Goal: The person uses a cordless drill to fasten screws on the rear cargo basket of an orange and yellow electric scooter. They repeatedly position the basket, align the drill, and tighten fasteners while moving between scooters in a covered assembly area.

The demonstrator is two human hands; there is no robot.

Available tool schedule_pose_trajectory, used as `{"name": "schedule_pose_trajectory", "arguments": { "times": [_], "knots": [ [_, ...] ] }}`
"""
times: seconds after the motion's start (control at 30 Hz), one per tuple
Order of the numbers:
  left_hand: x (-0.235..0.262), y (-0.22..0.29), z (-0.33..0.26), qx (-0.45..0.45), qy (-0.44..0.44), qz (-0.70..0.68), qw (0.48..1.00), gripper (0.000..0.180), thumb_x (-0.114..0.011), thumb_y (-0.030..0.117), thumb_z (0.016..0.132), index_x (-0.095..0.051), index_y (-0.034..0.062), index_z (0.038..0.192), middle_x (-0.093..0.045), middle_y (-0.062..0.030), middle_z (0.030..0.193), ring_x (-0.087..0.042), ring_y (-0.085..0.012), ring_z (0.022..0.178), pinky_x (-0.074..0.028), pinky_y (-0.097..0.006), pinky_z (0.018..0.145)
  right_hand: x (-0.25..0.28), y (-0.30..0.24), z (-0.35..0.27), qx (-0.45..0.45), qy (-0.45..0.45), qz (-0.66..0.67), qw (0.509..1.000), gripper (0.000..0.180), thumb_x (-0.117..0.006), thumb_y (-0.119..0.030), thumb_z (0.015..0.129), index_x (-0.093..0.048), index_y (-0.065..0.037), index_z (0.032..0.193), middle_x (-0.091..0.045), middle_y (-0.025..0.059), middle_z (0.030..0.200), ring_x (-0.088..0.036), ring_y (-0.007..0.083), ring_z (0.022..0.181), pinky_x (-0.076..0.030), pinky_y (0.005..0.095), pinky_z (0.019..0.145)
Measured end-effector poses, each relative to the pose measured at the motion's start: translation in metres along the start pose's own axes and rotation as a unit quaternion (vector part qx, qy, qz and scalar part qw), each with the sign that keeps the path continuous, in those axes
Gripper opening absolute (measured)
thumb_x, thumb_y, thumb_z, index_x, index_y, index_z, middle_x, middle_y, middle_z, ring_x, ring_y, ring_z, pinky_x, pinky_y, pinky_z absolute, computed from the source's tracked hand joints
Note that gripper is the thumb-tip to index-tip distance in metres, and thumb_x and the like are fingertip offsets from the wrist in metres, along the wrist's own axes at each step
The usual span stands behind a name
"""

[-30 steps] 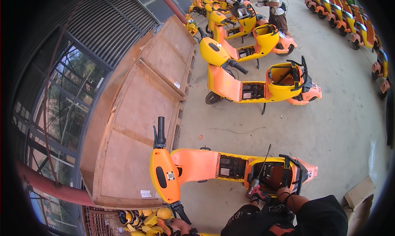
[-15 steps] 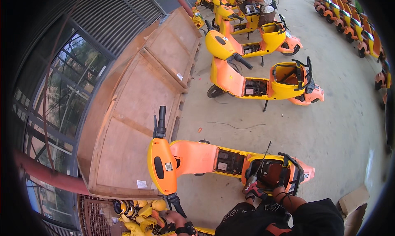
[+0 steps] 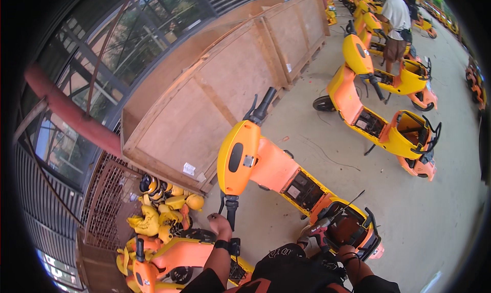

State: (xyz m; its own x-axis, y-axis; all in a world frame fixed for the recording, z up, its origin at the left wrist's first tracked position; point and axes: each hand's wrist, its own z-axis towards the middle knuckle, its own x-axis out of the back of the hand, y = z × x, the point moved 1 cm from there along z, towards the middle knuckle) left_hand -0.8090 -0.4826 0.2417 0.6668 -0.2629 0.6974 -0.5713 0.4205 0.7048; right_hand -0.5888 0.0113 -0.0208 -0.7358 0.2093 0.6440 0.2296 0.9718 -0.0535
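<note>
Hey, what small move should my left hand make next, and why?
I'd probably close your left hand around the nearer black grip of the scooter with the drill, to steady it: that hand appears just beside the grip, while your right hand is at the open seat well and the drill's long bit slants over it.

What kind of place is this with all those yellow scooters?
Probably a scooter workshop, for building or fixing them: a seatless scooter stands with its floor compartment open, a power drill is at its rear, and yellow body panels lie heaped nearby.
</note>
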Motion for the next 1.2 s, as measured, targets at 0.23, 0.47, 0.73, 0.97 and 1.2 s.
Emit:
{"name": "schedule_pose_trajectory", "arguments": {
  "times": [0.23, 0.47, 0.73, 0.97, 1.2],
  "knots": [
    [0.005, -0.005, -0.001, 0.021, 0.018, -0.003, 1.000, 0.031, -0.046, 0.025, 0.097, -0.059, 0.0008, 0.111, -0.067, -0.0282, 0.097, -0.065, -0.0456, 0.089, -0.052, -0.052, 0.076, -0.015, -0.008, 0.010, 0.043, 0.025, -0.068, 0.996, 0.024, -0.057, -0.025, 0.092, -0.075, -0.012, 0.100, -0.073, 0.0098, 0.102, -0.071, 0.0272, 0.097, -0.057, 0.0394, 0.080],
    [-0.030, -0.032, 0.012, 0.016, -0.022, 0.030, 0.999, 0.030, -0.043, 0.029, 0.098, -0.057, 0.0045, 0.106, -0.068, -0.0265, 0.089, -0.065, -0.0465, 0.084, -0.052, -0.055, 0.074, -0.043, 0.005, 0.043, 0.160, 0.066, -0.227, 0.958, 0.021, -0.063, -0.032, 0.084, -0.076, -0.016, 0.089, -0.074, 0.0083, 0.091, -0.073, 0.0270, 0.086, -0.057, 0.0401, 0.068],
    [-0.072, -0.071, 0.019, -0.056, -0.005, 0.036, 0.998, 0.028, -0.041, 0.030, 0.100, -0.052, 0.0059, 0.107, -0.068, -0.0245, 0.089, -0.064, -0.0463, 0.083, -0.051, -0.056, 0.072, 0.019, 0.000, 0.025, 0.206, 0.086, -0.172, 0.960, 0.026, -0.062, -0.032, 0.086, -0.073, -0.009, 0.092, -0.072, 0.0150, 0.090, -0.072, 0.0305, 0.084, -0.057, 0.0448, 0.068],
    [-0.082, -0.061, 0.006, -0.044, -0.008, 0.037, 0.998, 0.027, -0.039, 0.030, 0.101, -0.049, 0.0057, 0.109, -0.068, -0.0239, 0.090, -0.064, -0.0458, 0.083, -0.051, -0.056, 0.071, 0.029, -0.029, 0.028, 0.239, 0.079, -0.262, 0.932, 0.025, -0.062, -0.031, 0.086, -0.073, -0.009, 0.093, -0.072, 0.0146, 0.089, -0.072, 0.0302, 0.083, -0.057, 0.0443, 0.068],
    [-0.067, -0.062, 0.005, -0.045, -0.021, 0.021, 0.999, 0.030, -0.038, 0.027, 0.101, -0.045, 0.0051, 0.120, -0.068, -0.0226, 0.091, -0.064, -0.0446, 0.082, -0.051, -0.056, 0.070, 0.024, -0.027, 0.031, 0.249, 0.063, -0.315, 0.914, 0.025, -0.062, -0.031, 0.086, -0.072, -0.010, 0.093, -0.072, 0.0142, 0.088, -0.072, 0.0298, 0.082, -0.057, 0.0438, 0.067]
  ]
}}
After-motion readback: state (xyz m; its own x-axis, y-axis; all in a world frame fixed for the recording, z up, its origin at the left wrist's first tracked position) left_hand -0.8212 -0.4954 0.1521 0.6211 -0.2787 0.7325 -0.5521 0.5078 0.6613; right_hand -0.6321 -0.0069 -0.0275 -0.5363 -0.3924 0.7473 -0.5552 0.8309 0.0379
